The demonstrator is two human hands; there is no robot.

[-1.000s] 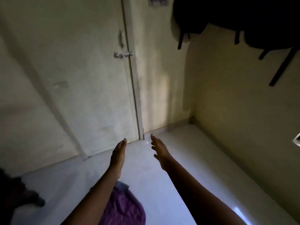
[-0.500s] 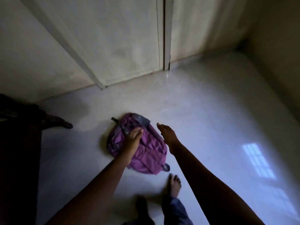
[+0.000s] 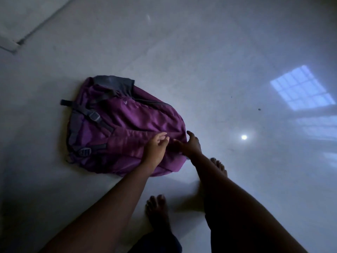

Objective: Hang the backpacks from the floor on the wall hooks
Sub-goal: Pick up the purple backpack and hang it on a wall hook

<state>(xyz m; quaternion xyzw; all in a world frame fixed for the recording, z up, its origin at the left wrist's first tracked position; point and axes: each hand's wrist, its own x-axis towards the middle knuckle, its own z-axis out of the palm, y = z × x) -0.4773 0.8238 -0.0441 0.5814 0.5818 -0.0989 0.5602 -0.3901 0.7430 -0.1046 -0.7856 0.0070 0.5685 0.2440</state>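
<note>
A purple backpack (image 3: 116, 125) with grey straps and a grey top panel lies flat on the pale floor (image 3: 218, 61). My left hand (image 3: 155, 148) hovers over its near right part, fingers apart, holding nothing. My right hand (image 3: 189, 145) is at the backpack's right edge, fingers spread and curled down toward the fabric; whether it touches is hard to tell. No wall hooks are in view.
My two bare feet (image 3: 158, 210) stand just in front of the backpack, one partly behind my right forearm. The bottom corner of a door frame (image 3: 11, 46) shows at the upper left. Window light reflects on the floor (image 3: 302, 88) at the right.
The view has swung down from the wall with hanging dark bags to the floor. Both hands have dropped and closed in on the purple backpack's right side.
</note>
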